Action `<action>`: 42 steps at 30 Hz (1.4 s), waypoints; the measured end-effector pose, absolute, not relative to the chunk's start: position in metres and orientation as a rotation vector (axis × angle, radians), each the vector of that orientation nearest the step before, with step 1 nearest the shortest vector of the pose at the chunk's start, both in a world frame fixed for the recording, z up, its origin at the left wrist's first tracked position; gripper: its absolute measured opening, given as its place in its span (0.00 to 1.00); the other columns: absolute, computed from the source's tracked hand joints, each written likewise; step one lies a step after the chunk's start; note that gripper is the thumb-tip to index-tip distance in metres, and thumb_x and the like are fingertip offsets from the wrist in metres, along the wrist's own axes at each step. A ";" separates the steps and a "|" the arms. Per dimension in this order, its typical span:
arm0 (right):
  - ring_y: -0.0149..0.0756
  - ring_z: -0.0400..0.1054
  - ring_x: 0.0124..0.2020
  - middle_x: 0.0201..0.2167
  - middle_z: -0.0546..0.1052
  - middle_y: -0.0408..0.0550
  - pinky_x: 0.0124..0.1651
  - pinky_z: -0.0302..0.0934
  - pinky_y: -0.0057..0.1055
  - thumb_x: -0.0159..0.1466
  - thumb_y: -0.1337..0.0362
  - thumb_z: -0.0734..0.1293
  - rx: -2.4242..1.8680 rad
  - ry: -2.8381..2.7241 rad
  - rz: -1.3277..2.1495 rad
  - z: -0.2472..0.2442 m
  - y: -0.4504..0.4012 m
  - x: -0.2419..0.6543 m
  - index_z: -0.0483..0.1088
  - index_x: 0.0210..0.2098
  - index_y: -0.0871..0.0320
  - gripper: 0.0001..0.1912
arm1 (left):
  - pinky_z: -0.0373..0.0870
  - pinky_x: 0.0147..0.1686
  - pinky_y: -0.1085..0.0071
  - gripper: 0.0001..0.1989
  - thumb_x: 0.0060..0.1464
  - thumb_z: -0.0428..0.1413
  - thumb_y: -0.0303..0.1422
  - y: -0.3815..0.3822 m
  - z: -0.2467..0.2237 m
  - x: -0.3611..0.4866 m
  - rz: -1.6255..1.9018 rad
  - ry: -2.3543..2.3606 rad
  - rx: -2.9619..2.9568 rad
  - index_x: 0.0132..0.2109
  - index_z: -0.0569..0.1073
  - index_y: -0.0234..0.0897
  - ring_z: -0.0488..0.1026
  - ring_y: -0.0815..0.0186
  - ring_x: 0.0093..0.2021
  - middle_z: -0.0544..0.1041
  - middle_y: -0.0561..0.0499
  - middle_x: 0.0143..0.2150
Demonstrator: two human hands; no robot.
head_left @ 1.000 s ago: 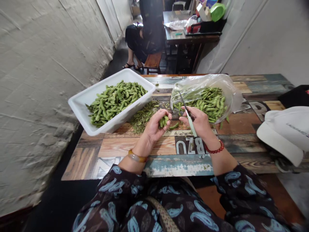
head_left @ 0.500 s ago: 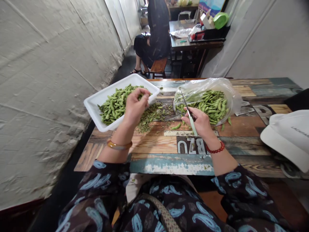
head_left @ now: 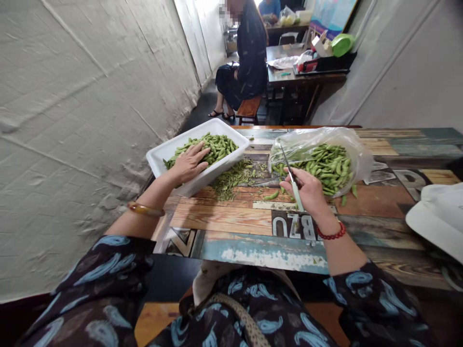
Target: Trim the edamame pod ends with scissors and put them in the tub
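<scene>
My left hand [head_left: 190, 163] lies with spread fingers on top of the green edamame pods [head_left: 219, 147] heaped in a white plastic tub [head_left: 198, 187]. In my right hand [head_left: 307, 189] is a pair of scissors [head_left: 296, 193] with a pale green handle, its blades pointing up and away. Just beyond that hand lies a clear plastic bag [head_left: 356, 149], open toward me, with more pods [head_left: 331, 166] in it. Between tub and bag is a pile of trimmed green bits [head_left: 231, 181]. A loose pod [head_left: 271, 196] rests near the scissors.
A white cap [head_left: 437, 217] sits at the table's right. The patterned wooden table [head_left: 220, 214] runs beside a white wall [head_left: 72, 144]. Past the far edge, a person in dark clothes [head_left: 249, 53] sits on a stool [head_left: 249, 108] by another table [head_left: 278, 79].
My left hand has moved left and down from above the tub's right side, its fingers opening onto the pods. The right hand still holds the scissors. The whole view has shifted slightly.
</scene>
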State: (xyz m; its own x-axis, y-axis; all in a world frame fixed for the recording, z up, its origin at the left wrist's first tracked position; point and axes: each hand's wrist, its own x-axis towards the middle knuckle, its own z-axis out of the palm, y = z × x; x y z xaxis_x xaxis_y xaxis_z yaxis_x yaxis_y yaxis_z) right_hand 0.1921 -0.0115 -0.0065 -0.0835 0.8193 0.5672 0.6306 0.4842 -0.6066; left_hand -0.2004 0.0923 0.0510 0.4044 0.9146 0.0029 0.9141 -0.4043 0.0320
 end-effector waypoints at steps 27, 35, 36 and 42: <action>0.42 0.74 0.37 0.33 0.79 0.49 0.43 0.69 0.39 0.63 0.51 0.69 -1.237 -1.757 0.287 -0.004 -0.010 0.194 0.74 0.49 0.57 0.21 | 0.49 0.69 0.59 0.35 0.59 0.46 0.43 0.148 0.049 -0.191 -0.007 1.795 2.456 0.68 0.60 0.25 0.54 0.53 0.71 0.57 0.35 0.71; 0.45 0.74 0.39 0.38 0.78 0.53 0.45 0.68 0.39 0.63 0.54 0.70 -1.281 -1.912 0.257 -0.010 -0.010 0.194 0.74 0.49 0.58 0.20 | 0.59 0.65 0.52 0.28 0.56 0.50 0.46 0.100 0.052 -0.220 0.203 1.565 2.538 0.58 0.71 0.36 0.66 0.50 0.63 0.71 0.43 0.62; 0.46 0.73 0.40 0.39 0.78 0.53 0.44 0.68 0.38 0.62 0.54 0.71 -1.286 -1.957 0.257 -0.010 -0.011 0.193 0.73 0.50 0.58 0.20 | 0.59 0.65 0.51 0.28 0.55 0.50 0.46 0.095 0.056 -0.219 0.209 1.535 2.558 0.58 0.71 0.35 0.65 0.49 0.63 0.70 0.41 0.63; 0.41 0.71 0.36 0.41 0.75 0.52 0.43 0.68 0.37 0.59 0.59 0.74 -1.254 -2.032 0.308 -0.008 -0.012 0.195 0.72 0.53 0.58 0.23 | 0.65 0.60 0.54 0.22 0.58 0.52 0.39 0.053 0.077 -0.159 0.693 1.547 2.601 0.56 0.74 0.34 0.70 0.53 0.57 0.75 0.40 0.56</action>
